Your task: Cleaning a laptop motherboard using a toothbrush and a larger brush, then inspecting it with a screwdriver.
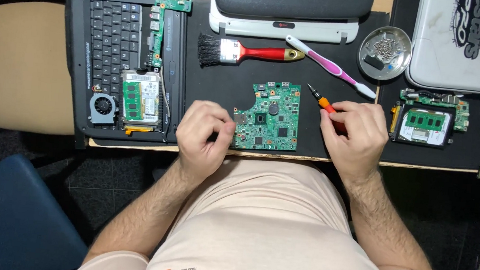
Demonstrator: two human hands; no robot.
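On the far left of the desk I see an opened laptop base [124,64], keyboard up, its fan [103,106] and memory sticks [132,100] bared, so the stripping is well under way there. Next along, my left hand [203,140] curls at the left edge of the green circuit board [269,117], fingers bent and touching it near a small metal part; whether they pinch anything I cannot tell. That board lies flat on the black mat [221,87], near the desk's front edge, already out of its case. Behind it lie a red-handled brush [241,52] and a pink toothbrush [330,65], untouched. My right hand [353,133] is closed around an orange screwdriver [324,102], tip pointing up and away, just beside the board's right edge. Further right, a round metal dish [396,41] holds loose screws, and a second small board with memory [426,118] sits apart. I judge that removal is done and work on the board itself remains.
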